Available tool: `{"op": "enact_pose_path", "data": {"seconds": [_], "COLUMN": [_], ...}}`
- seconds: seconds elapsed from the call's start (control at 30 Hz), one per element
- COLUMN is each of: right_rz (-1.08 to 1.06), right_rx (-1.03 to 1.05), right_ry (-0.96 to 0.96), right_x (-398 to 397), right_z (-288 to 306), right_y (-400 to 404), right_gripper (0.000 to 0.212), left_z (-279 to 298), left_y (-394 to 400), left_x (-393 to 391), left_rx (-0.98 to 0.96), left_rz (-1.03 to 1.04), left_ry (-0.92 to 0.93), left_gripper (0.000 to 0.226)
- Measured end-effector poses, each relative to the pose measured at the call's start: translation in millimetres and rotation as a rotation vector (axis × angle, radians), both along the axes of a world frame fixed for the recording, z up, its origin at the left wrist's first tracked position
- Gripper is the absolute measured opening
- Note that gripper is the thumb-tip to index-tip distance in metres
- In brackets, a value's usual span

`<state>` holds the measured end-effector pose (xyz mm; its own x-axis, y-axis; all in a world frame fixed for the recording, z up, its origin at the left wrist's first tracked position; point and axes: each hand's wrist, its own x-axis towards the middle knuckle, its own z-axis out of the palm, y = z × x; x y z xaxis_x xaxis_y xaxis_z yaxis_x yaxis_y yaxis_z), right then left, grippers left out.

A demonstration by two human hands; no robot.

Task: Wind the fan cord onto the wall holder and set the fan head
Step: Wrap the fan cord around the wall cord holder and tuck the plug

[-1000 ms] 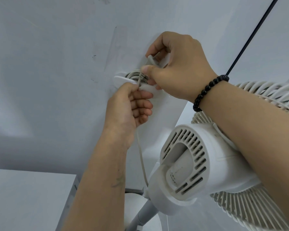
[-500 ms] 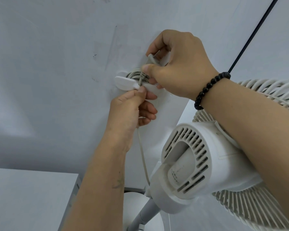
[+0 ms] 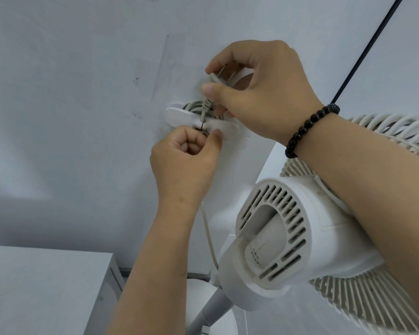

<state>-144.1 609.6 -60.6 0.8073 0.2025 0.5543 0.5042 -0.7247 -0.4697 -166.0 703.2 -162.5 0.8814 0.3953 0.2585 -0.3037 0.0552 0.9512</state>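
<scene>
The right hand pinched the plug end of the cord above the wall holder, and the left hand gripped the cord just under it. Several turns were already wound on the holder, so the winding seemed almost finished. The fan head, low on the right, was probably not set yet.

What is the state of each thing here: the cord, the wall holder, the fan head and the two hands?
fan cord: mostly wound on the holder, one length hanging down to the fan
plug end: pinched by the right hand, above the holder
wall holder: on the wall, coils behind its front plate
fan head: tilted, rear housing toward the camera, untouched
left hand: curled, pinching the cord below the holder
right hand: gripping the plug end
</scene>
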Motion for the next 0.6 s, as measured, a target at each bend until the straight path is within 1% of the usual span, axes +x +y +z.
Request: {"op": "enact_pose_path", "data": {"seconds": [0.07,0.17,0.27,0.4,0.6], "right_rz": [0.009,0.000,-0.017,-0.027,-0.037], "right_rx": [0.035,0.040,0.047,0.053,0.048], "right_ry": [-0.042,-0.043,0.005,0.016,0.022], "right_x": [-1,1,1,-5,-18], "right_z": [1,2,2,4,3], "right_y": [2,2,1,0,1], "right_gripper": [0.018,0.015,0.012,0.012,0.008], "left_z": [0,0,1,10,28], "left_y": [2,4,6,9,9], "left_x": [-1,0,-1,-10,-47], "left_rx": [-0.027,-0.035,-0.029,-0.041,-0.136], "left_rz": [0.072,0.071,0.034,-0.031,-0.103], "left_ry": [-0.055,-0.078,-0.051,0.003,0.118], "left_gripper": [0.034,0.035,0.033,0.028,0.021]}}
